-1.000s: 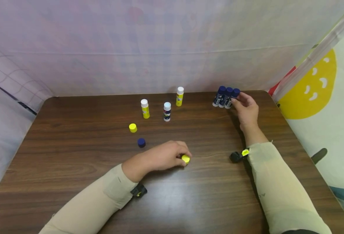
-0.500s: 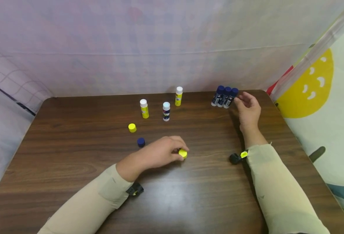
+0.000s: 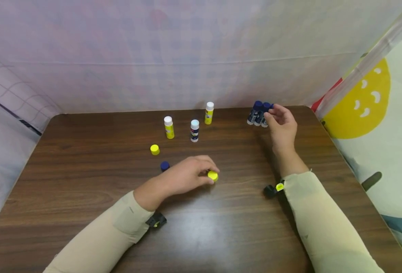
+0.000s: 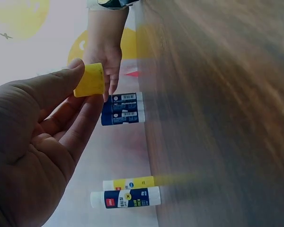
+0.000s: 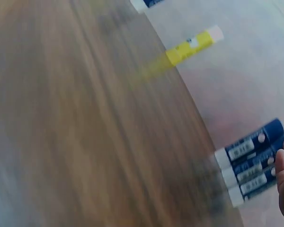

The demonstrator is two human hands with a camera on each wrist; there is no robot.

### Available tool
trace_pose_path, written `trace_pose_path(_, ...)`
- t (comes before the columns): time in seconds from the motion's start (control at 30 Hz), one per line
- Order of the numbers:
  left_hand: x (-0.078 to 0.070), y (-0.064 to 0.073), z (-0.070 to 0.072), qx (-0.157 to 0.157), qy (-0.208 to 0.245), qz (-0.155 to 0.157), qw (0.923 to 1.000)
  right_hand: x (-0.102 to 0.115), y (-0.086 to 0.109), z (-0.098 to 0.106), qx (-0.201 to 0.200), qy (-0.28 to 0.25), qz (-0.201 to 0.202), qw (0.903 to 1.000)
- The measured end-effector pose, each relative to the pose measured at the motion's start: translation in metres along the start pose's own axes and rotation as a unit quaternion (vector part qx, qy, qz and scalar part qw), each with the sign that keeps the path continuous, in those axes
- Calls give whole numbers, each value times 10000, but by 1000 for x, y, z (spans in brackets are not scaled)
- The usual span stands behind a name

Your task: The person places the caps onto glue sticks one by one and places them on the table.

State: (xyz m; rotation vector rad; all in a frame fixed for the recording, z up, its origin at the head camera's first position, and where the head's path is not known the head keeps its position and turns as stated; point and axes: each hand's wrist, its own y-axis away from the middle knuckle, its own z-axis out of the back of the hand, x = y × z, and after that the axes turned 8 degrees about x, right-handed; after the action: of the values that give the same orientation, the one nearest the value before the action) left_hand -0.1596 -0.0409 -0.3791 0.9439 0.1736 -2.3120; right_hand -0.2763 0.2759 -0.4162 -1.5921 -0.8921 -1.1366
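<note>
My left hand (image 3: pixel 183 176) pinches a yellow cap (image 3: pixel 213 176) between thumb and fingers above the middle of the table; the left wrist view shows this cap (image 4: pixel 91 81) raised at the fingertips. At the back right, three navy glue sticks (image 3: pixel 255 113) with navy caps stand upright side by side. The right hand (image 3: pixel 283 131) is at the right end of this row, fingers loosely bent and overlapping the rightmost stick. Two yellow glue sticks, one left (image 3: pixel 169 131) and one farther back (image 3: pixel 209 115), stand with white tops bare. Between them is an uncapped navy glue stick (image 3: pixel 194 134).
A second yellow cap (image 3: pixel 155 149) lies left of centre. Nearer the left forearm is a navy cap (image 3: pixel 164 165), partly hidden by the hand. A pale patterned cloth (image 3: pixel 136 76) hangs behind the wooden table (image 3: pixel 84 170), and another drapes along the right side.
My left hand has shifted back and slightly left with the yellow cap. The right hand drew away from the navy sticks, then came back left over the rightmost one.
</note>
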Motion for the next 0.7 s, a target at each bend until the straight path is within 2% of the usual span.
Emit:
trace_pose_path(0.27,2,1,1,-105,76,-34,9999,3,5,-26,535,90,63,9985)
trace_pose_path(0.47,4,1,2,-137,213,37,9997,5,4,-44,796,125,-52,9967)
trace_pose_path(0.7,5,2,4,-267,89,-61,9996,5,3,-65,1129,454,-127,9925)
